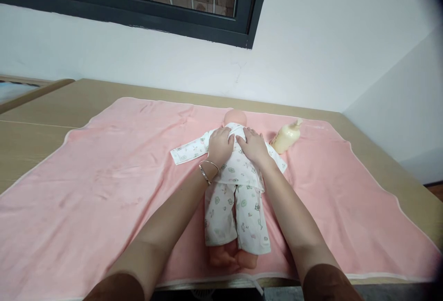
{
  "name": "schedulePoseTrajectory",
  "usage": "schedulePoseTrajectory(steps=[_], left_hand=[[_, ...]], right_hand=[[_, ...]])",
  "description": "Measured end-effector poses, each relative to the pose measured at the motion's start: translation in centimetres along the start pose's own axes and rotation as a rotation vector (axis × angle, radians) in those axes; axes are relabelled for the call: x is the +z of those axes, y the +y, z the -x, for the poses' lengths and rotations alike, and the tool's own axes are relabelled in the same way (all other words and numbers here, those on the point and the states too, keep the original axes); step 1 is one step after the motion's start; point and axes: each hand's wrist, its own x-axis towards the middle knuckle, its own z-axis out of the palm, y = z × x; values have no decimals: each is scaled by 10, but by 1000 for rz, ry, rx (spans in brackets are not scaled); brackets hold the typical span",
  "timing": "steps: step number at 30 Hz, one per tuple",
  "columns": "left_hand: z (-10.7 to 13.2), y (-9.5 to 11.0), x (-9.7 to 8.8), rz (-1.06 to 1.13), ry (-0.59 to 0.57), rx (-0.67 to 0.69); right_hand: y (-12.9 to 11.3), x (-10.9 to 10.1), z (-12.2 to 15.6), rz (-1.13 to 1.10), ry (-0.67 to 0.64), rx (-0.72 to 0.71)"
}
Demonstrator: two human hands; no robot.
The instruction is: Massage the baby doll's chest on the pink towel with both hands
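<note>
A baby doll point(238, 167) in white patterned pajamas lies on a pink blanket point(104, 190), its head away from me and its bare feet near the front edge. My left hand point(220, 145) rests on the doll's upper body at the left shoulder, fingers stretched out, a thin bracelet on the wrist. On the opposite shoulder lies my right hand point(254, 145), also flat with fingers extended. Both sleeves spread outward; the doll's hands do not show. Beside the sleeve on the right, a baby bottle point(286, 136) with pale yellowish contents lies tilted on the blanket.
The blanket covers much of a wooden table point(93, 89), which meets a white wall point(297, 61) at the back. Above is a dark-framed window point(194, 19) with bars. A wooden-edged bed or tray-like thing point(34, 94) stands at the far left.
</note>
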Motion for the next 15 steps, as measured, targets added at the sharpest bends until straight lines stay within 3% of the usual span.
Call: schedulePoseTrajectory(steps=[8,12,15], left_hand=[[4,10,-8,-16,52,-25],[0,6,-7,16,-35,-12],[-2,2,-5,-58,-88,-81]], right_hand=[[-32,-9,21,183,52,50],[-12,-2,6,69,23,36],[1,0,-2,0,-39,9]])
